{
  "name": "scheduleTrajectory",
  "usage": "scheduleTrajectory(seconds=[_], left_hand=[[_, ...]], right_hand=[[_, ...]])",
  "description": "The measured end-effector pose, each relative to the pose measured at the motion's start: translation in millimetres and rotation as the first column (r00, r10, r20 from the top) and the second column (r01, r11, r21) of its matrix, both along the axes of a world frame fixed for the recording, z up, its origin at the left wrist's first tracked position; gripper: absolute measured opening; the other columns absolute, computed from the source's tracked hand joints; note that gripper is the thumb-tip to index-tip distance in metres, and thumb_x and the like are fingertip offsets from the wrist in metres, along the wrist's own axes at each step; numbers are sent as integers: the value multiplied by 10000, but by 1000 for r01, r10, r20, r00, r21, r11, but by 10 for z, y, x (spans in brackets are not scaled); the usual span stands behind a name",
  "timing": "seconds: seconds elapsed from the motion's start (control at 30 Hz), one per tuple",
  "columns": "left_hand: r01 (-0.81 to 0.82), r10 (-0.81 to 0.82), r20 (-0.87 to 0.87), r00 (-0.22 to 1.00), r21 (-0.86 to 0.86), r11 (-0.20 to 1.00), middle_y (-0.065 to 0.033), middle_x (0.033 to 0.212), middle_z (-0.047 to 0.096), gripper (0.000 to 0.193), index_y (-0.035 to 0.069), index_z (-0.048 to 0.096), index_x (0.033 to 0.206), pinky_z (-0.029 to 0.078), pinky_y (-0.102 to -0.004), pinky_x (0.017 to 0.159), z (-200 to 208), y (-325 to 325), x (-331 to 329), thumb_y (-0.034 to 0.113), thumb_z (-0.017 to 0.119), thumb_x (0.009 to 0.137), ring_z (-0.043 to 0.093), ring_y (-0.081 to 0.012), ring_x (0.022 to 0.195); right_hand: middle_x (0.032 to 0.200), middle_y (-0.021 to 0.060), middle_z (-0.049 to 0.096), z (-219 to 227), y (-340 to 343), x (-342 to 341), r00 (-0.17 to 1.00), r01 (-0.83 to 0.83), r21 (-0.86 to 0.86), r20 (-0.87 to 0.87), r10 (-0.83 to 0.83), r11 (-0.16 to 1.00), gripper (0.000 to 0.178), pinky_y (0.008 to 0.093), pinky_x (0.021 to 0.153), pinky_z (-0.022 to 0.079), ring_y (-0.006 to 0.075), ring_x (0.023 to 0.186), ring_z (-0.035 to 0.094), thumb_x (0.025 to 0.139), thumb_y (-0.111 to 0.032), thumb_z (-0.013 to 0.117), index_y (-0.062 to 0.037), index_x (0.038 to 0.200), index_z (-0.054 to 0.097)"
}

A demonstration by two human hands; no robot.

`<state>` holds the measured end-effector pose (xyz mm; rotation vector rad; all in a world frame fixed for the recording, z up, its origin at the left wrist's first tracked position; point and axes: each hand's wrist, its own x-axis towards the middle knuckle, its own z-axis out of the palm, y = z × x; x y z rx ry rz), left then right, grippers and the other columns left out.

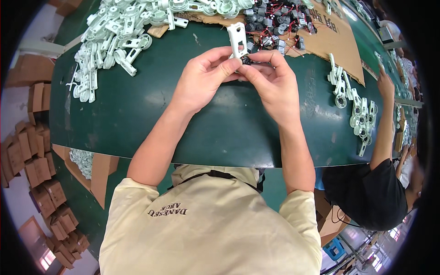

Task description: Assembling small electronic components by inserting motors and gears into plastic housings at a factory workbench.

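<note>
Over the green table, both my hands meet around a pale mint plastic housing [237, 37] with a rectangular opening, tilted with its long end pointing away from me. My left hand [205, 75] pinches its lower end between thumb and fingers. My right hand [273, 81] is closed with thumb and forefinger around a small dark part [246, 60] at the housing's lower end, mostly hidden by fingers. Just beyond lies a heap of small grey and black motors [270, 23] with red wires. A big pile of similar mint plastic pieces [117, 34] spreads to the far left.
Flattened cardboard [332, 43] lies under the motors. More mint parts [363, 117] sit on the right of the green table [220, 133]. A co-worker in a black sleeve [366, 195] reaches along the right. An open carton [98, 174] stands below the left edge; stacked boxes [41, 169] stand farther left.
</note>
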<state>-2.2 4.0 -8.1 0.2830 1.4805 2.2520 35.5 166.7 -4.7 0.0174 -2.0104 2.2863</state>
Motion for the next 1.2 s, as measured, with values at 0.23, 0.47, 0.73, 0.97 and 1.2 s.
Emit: scheduleTrajectory(seconds=[0.23, 0.47, 0.73, 0.97, 1.2], left_hand=[[2, -2, -9, 1000, -42, 999, -90, 1129, 636, 374, -23, 545, 1257, 495, -300, 933, -18, 7, -8, 93, 649, 917, 614, -159, 1025], [72, -71, 30, 997, -36, 997, -128, 1136, 640, 401, 7, 469, 1298, 511, -339, 950, 34, -20, -5, 70, 617, 931, 625, -205, 1051], [120, -119, 24, 993, -38, 992, -143, 1142, 635, 407, -1, 451, 1304, 527, -357, 943, 0, -17, 3, 80, 609, 938, 636, -238, 1051], [98, -102, 78, 992, 53, 994, -125, 1097, 651, 394, -7, 471, 1269, 525, -343, 930, 11, -4, 1, 112, 633, 931, 638, -195, 1019], [152, -154, 80, 985, 38, 988, -105, 1141, 631, 380, 3, 473, 1285, 528, -360, 929, 53, -21, 12, 118, 606, 948, 625, -187, 1051]], right_hand=[[993, 64, 574, 28, 52, -10, 982, 13, 424, -175, 68, 906, 282, 264, 675, 512, 119, 784, 599, 827, -27, 707, -26, 1082, 587], [960, 60, 651, 122, 77, 21, 999, 36, 347, -8, -35, 937, 221, 247, 625, 507, 93, 709, 612, 880, -87, 666, -10, 1081, 616], [864, 39, 672, 134, 61, 20, 999, 16, 290, 22, -24, 957, 221, 211, 586, 472, 54, 708, 606, 901, -89, 643, -8, 1105, 620], [869, 10, 622, 144, 75, 33, 998, -26, 351, -37, 42, 936, 317, 200, 554, 439, 30, 631, 510, 825, -65, 685, -5, 1118, 580], [840, 5, 591, 157, 84, 24, 999, -10, 400, -27, 22, 916, 329, 202, 537, 417, 35, 591, 455, 785, -52, 699, -7, 1078, 556]])
